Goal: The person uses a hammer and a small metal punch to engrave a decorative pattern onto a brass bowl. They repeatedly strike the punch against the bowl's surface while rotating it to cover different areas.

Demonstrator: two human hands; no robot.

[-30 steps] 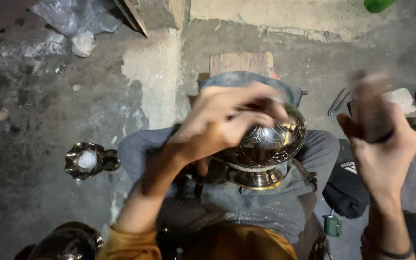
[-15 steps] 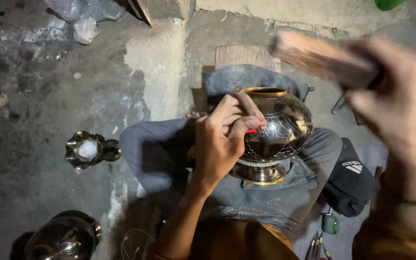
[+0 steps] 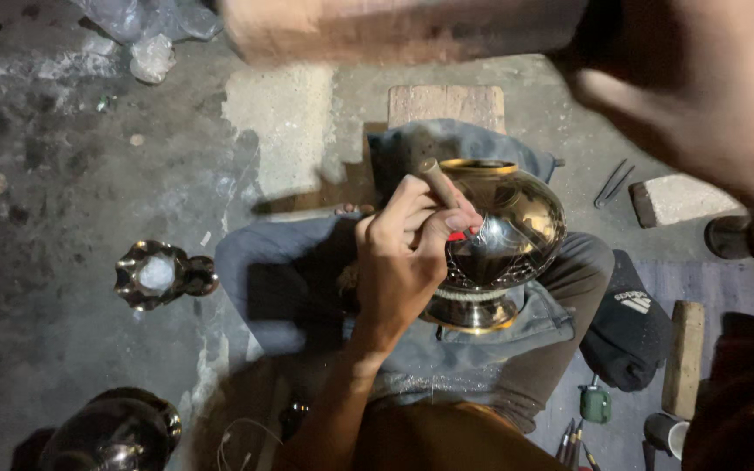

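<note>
Two hands work here. Left hand [image 3: 407,253] is clamped on a punch [image 3: 440,181] against the shiny pot [image 3: 503,231] mid-frame, on the lap. Right hand [image 3: 709,87], top right, grips a blurry wooden mallet [image 3: 394,30]. Keep the punch steady; hit straight.

rough concrete floor [image 3: 63,174] here, with a small fluted metal cup [image 3: 154,275], a crumpled plastic bag [image 3: 146,26], a stone block [image 3: 678,196] and tongs [image 3: 611,183] lying on it
</note>
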